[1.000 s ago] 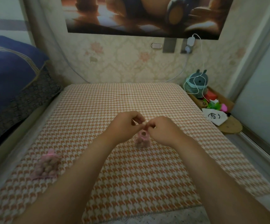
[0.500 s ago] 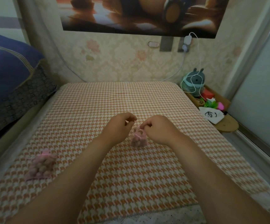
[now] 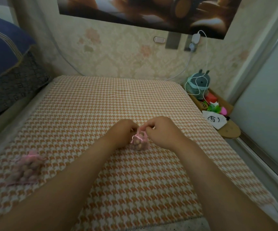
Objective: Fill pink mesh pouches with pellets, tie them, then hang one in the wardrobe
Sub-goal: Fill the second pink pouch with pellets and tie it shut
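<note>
Two hands (image 3: 145, 132) on pink pouch (image 3: 139, 142)

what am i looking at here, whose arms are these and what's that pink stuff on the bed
There is no machine: these are a person's own arms, filmed by a wide-angle camera worn on the head, looking forward and down. The left hand and right hand pinch the strings at the neck of a small pink mesh pouch filled with brownish pellets, apparently tying it. It sits on a checked orange-and-white cover. A second filled pouch lies untouched to the left. A grey plush toy sits at the right.
</note>
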### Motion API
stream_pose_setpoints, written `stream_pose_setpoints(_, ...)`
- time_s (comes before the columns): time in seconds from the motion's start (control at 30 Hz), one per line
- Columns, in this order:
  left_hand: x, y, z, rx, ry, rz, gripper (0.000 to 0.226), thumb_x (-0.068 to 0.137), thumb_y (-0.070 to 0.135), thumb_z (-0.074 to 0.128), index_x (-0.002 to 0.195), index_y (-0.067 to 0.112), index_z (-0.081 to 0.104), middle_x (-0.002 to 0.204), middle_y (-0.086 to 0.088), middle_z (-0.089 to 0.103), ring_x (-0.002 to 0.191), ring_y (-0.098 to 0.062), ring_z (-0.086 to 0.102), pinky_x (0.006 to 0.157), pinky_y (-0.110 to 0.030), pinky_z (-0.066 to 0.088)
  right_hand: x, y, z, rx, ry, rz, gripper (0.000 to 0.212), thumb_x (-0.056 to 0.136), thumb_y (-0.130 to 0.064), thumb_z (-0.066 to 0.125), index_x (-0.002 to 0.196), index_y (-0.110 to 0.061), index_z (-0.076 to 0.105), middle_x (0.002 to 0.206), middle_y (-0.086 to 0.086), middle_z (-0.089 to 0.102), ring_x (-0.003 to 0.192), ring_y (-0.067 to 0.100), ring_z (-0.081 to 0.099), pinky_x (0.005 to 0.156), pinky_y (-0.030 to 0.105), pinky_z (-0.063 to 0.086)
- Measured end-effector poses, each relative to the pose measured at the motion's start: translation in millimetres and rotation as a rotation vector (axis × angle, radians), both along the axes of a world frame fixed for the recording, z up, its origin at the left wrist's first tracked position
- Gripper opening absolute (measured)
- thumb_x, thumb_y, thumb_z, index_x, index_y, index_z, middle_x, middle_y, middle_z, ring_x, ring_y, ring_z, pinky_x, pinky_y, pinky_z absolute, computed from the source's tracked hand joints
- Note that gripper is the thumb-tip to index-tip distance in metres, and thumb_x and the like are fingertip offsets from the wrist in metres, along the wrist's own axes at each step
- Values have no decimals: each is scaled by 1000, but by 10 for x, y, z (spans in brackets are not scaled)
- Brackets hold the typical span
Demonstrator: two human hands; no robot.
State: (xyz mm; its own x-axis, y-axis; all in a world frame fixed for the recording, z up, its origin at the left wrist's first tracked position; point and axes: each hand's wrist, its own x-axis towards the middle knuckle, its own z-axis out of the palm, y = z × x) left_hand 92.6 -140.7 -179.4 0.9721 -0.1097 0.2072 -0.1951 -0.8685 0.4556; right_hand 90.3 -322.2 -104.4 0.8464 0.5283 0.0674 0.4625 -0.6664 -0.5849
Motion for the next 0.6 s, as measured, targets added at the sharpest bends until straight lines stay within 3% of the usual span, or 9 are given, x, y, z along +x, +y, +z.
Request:
stream_pose_setpoints(0.13,-13,47,-10,-113,35,38,9,85,14,63,87,16,71,81,-1,69,72,-17,62,64,-29,49,17,19,-22,26,32,-3,40,95,-17,53,71,-44,69,58,-7,70,33,4,40,44,23,37)
stream_pose_setpoints(0.23,-83,108,58,-217,26,118,15,86,20,69,101,21,68,91,5,67,76,-8,61,74,-27,53,8,51,-22,33,47,0,31,96,-17,53,87,-35,77,66,-4,73,34,3,40,43,22,37)
stream_pose_setpoints(0.33,-226,147,195,-290,-46,188,10,88,24,70,97,23,67,91,11,65,76,0,57,72,-16,47,-31,119,-4,38,40,4,27,95,-18,54,95,-29,79,68,-1,74,35,2,43,44,24,40)
stream_pose_setpoints(0.47,-559,188,399,-436,-131,245,8,86,26,72,91,26,67,88,13,67,79,-8,63,73,-19,51,-137,249,0,63,64,31,27,95,-21,54,99,-29,79,77,-2,77,54,11,63,67,37,59)
stream_pose_setpoints(0.53,-754,219,498,-461,-153,251,8,85,26,73,91,26,68,86,14,68,78,-4,63,72,-15,50,-213,333,3,69,87,58,27,94,-22,54,101,-29,79,81,-5,77,67,14,70,76,40,60)
stream_pose_setpoints(0.6,-939,261,589,-456,-182,257,9,84,26,74,90,28,67,83,15,67,76,1,62,68,-9,47,-304,421,11,75,100,85,28,92,-22,54,98,-30,80,78,-5,76,70,18,71,76,41,60)
